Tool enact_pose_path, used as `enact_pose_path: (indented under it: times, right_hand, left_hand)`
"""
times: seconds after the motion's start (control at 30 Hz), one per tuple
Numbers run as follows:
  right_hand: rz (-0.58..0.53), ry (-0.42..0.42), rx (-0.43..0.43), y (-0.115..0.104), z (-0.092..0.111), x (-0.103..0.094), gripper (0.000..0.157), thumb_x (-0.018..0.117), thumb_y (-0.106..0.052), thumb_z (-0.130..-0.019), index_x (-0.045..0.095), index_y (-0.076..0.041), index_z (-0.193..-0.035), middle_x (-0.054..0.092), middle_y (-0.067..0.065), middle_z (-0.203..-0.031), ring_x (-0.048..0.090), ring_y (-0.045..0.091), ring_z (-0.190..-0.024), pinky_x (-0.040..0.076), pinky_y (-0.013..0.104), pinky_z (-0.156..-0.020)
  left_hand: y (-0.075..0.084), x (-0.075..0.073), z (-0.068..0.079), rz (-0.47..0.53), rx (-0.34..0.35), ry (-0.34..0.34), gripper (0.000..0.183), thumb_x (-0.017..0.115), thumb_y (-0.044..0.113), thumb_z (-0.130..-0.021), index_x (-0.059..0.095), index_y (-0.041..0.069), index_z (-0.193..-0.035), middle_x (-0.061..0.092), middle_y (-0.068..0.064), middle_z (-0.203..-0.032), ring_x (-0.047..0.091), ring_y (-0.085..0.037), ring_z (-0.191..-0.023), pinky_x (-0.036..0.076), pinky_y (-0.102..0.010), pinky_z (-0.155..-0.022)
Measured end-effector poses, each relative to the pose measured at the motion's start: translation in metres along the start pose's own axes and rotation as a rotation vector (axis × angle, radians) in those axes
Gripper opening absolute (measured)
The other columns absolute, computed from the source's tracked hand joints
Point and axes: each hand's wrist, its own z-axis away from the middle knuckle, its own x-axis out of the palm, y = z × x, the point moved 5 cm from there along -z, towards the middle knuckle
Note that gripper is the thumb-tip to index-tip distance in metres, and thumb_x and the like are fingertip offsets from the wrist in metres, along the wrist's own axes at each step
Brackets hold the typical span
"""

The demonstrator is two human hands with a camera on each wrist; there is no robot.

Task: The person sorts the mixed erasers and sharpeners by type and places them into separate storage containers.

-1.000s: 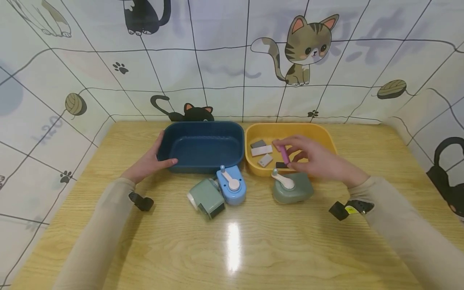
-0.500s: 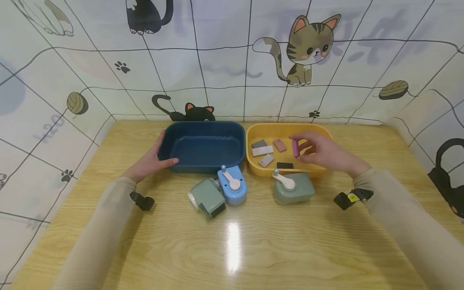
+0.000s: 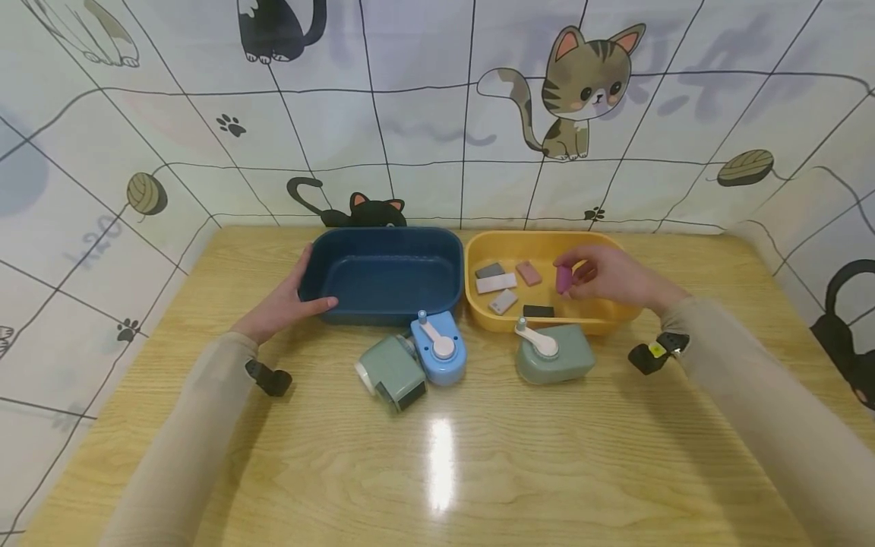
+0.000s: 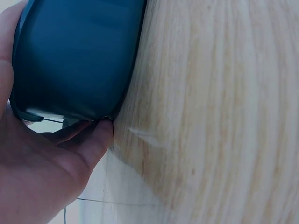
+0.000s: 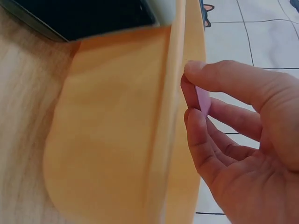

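Observation:
My right hand (image 3: 608, 277) pinches a small magenta eraser (image 3: 563, 279) between thumb and fingertips, over the right part of the yellow bin (image 3: 588, 325). The right wrist view shows the eraser (image 5: 202, 98) on edge, partly covered by the fingers. Inside the bin lie a grey eraser (image 3: 489, 270), a white one (image 3: 496, 283), a pink one (image 3: 529, 273), a smaller whitish one (image 3: 503, 301) and a dark one (image 3: 538, 311). At the left end of the dark blue bin (image 3: 383, 310), my left hand (image 3: 276, 308) holds its corner, thumb over the rim, fingers against the outer wall.
Two hand-crank pencil sharpeners, one green (image 3: 396, 372) tipped over and one blue (image 3: 444, 366), touch in front of the blue bin. Another green sharpener (image 3: 563, 357) stands before the yellow bin. A cat-patterned cloth wall (image 3: 424, 129) rises behind the wooden table (image 3: 519, 456).
My right hand has shifted right inside the yellow bin with the magenta eraser, which has turned to show its broader face. The pink eraser has come into full view. The left hand stays put.

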Motion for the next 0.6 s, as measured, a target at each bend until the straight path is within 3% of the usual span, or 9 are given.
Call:
enact_pose_path:
  times: [0.3,0.6]
  right_hand:
    - [0.018,-0.067,0.072,0.009,-0.015,0.0,0.048,0.074,-0.009,-0.082,0.059,0.008,-0.124,0.064,0.018,-0.11,0.061,0.031,-0.097,0.05,0.044,-0.083]
    - [0.008,-0.094,0.067,0.013,-0.013,0.002,0.048,0.07,-0.007,-0.085,0.055,0.006,-0.128,0.054,0.025,-0.129,0.057,0.036,-0.106,0.05,0.045,-0.084]
  left_hand:
    - [0.002,0.0,0.001,0.001,0.006,-0.002,0.107,0.07,0.034,-0.089,-0.016,0.035,-0.151,-0.016,0.002,-0.159,-0.011,-0.026,-0.144,0.001,-0.057,-0.112]
    - [0.005,0.0,0.001,0.002,-0.001,-0.003,0.105,0.068,0.029,-0.091,-0.017,0.031,-0.152,-0.017,-0.001,-0.159,-0.012,-0.027,-0.144,0.0,-0.057,-0.112]
